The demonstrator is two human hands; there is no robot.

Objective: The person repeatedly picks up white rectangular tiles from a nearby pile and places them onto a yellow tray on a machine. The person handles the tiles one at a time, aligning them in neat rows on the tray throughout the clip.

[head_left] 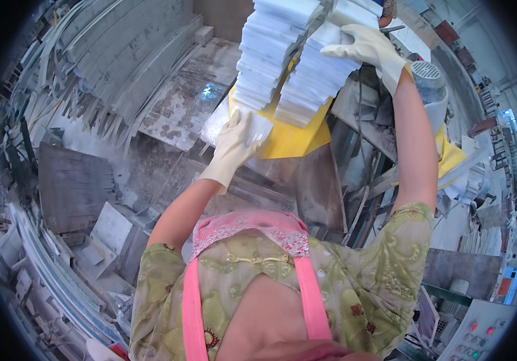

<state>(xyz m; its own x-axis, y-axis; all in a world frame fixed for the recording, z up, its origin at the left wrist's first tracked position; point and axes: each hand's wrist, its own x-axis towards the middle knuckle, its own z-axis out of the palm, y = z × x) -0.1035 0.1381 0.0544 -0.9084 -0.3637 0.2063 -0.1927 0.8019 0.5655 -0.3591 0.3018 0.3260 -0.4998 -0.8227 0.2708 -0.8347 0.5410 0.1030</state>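
My left hand [233, 144], in a cream rubber glove, lies with fingers apart on a pale, glossy slab [261, 125] at the near end of the left stack. Whether its thumb hooks under the slab's edge is hidden. My right hand [371, 49], gloved alike, rests spread on the right stack of white stone tiles [315, 78], thumb and fingers apart. Beside it runs another row of white stone tiles [276, 45], its edges uneven. Bright yellow sheeting [297, 141] lies beneath both stacks and hangs over the near side.
Long grey stone strips [120, 51] line the far left. A stained board [189, 90] lies beside them, with a dark panel [74, 186] nearer. On the right stand a grey bucket-like container [430, 90] and a control panel with lit buttons [478, 331]. A brown board [321, 186] slopes below the sheeting.
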